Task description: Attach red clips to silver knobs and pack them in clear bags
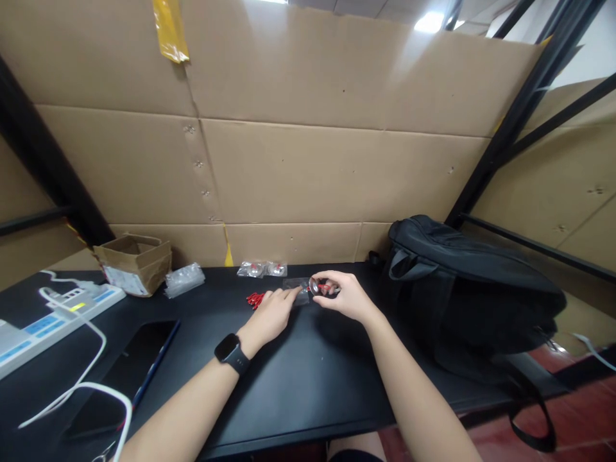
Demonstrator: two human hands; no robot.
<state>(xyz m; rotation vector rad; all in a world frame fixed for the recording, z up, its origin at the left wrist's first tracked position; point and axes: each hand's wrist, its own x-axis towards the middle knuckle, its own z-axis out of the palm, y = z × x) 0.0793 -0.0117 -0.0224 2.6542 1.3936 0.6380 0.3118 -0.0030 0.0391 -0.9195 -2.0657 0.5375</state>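
Between the thumb and fingers of my right hand [347, 295] is a small round, silvery piece [314, 286] with red parts beside it. My left hand [275, 314] is just left of it, fingertips closed at the edge of a small clear plastic bag [302, 299] on the table. The bag lies between both hands, partly covered by the fingers. A cluster of small red pieces [255, 299] sits by the left knuckles. Farther back, two clear packets [262, 269] hold similar round silvery pieces with red bits.
On the left are an open cardboard box [137, 263], a stack of clear bags [184, 280], a white power strip [58, 321] with a looping cable, and a dark tablet-like device [128, 372]. A black backpack [471, 289] fills the right side. Cardboard panels [298, 173] wall the back.
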